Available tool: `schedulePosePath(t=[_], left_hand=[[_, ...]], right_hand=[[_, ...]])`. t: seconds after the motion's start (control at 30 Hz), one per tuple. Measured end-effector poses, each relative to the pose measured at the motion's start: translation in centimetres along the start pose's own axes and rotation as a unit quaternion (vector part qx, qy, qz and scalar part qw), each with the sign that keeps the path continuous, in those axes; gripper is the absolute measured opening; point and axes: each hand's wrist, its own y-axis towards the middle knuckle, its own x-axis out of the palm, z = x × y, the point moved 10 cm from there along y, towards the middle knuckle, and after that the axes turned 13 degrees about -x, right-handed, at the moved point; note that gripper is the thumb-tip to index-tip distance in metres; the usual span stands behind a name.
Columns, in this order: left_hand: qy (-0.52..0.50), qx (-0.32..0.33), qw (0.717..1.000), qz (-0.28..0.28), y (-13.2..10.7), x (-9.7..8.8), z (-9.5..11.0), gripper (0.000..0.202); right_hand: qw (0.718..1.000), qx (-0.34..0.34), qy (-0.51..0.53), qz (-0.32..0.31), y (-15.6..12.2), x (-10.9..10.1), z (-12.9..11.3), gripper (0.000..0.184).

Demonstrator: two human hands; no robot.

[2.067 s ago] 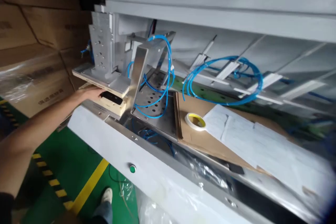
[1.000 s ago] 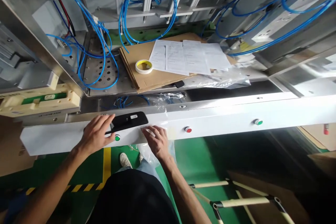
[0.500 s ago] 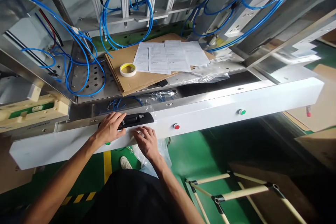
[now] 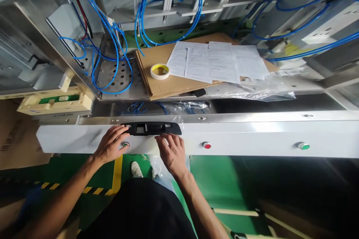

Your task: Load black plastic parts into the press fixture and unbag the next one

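On the white ledge (image 4: 246, 140): black panel (image 4: 154, 129), left hand (image 4: 112, 143) at its left end, right hand (image 4: 172, 153) curled by near edge; can't tell if either grips. Keep it flat, thumb off green button (image 4: 126, 144).

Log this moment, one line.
left hand: at left end of black part | right hand: at its near edge, contact unclear | black part: along white rail | tape: on cardboard

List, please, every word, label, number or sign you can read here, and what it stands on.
No text can be read for certain.
Papers: printed lines, too small to read.
Carton at left: characters, too blurred to read.
Metal plate under the cream block: dark marks, too small to read.
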Motion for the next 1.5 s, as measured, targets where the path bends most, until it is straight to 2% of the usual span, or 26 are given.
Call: schedulePosePath(t=[0.07, 0.17, 0.3, 0.43, 0.57, 0.7, 0.8, 0.93, 1.03, 1.1, 1.17, 1.23, 1.27, 1.3, 1.37, 1.5], left_hand=[[-0.001, -0.024, 0.999, 0.048, -0.5, -0.8, -0.6, 0.016], [-0.001, -0.048, 0.996, 0.082, -0.5, -1.2, -1.1, 0.011], [0.003, -0.049, 0.995, 0.088, -1.0, -0.7, -1.2, 0.028], [-0.045, -0.056, 0.989, 0.128, -2.1, -0.8, -1.8, 0.019], [-0.089, -0.077, 0.984, 0.13, -2.1, -1.4, -2.4, 0.015], [-0.112, -0.136, 0.976, 0.129, -1.0, -1.6, -2.7, 0.015], [-0.1, -0.192, 0.963, 0.16, -0.3, -1.1, -3.1, 0.016], [-0.065, -0.254, 0.94, 0.219, -0.4, -0.8, -3.7, 0.005], [-0.045, -0.27, 0.923, 0.27, -1.7, -1.8, -2.9, 0.013], [-0.028, -0.233, 0.931, 0.279, -2.2, -2.2, -0.9, 0.019], [0.014, -0.135, 0.964, 0.228, -1.8, -1.4, 2.5, 0.03], [0.072, -0.024, 0.989, 0.129, -0.9, 1.1, 5.7, 0.044], [0.097, 0.01, 0.992, 0.079, -0.5, 2.5, 6.5, 0.05], [0.114, 0.022, 0.992, 0.041, 0.0, 3.7, 6.5, 0.055], [0.135, 0.01, 0.991, -0.008, 1.3, 5.3, 5.4, 0.063], [0.147, -0.03, 0.986, -0.074, 3.1, 7.0, 2.5, 0.063]], right_hand=[[1.0, -0.002, 0.0, 0.0, 0.6, -0.1, 0.2, 0.019], [1.0, 0.0, 0.013, 0.001, 1.4, 0.0, 0.5, 0.018], [1.0, 0.003, 0.021, 0.009, 2.0, 0.1, 0.6, 0.014], [1.0, 0.001, 0.014, 0.019, 2.0, 0.0, 0.6, 0.012], [1.0, 0.002, 0.025, 0.012, 2.1, 0.3, 0.9, 0.014], [1.0, -0.012, 0.023, -0.009, 2.8, 1.1, 1.1, 0.017], [0.999, -0.024, 0.016, -0.027, 3.6, 1.8, 1.4, 0.018], [0.997, -0.045, 0.025, -0.056, 4.6, 2.6, 1.7, 0.017], [0.996, -0.049, 0.035, -0.07, 5.0, 2.8, 1.8, 0.019], [0.995, -0.046, 0.037, -0.077, 5.0, 2.9, 1.8, 0.02], [0.995, -0.042, 0.039, -0.084, 5.0, 3.0, 1.7, 0.019], [0.994, -0.038, 0.041, -0.09, 5.0, 3.2, 1.7, 0.019], [0.994, -0.036, 0.042, -0.093, 5.0, 3.2, 1.6, 0.019], [0.994, -0.036, 0.043, -0.096, 5.0, 3.3, 1.6, 0.019], [0.993, -0.034, 0.044, -0.101, 5.1, 3.4, 1.7, 0.019], [0.993, -0.025, 0.045, -0.102, 5.0, 2.7, 1.8, 0.022]])
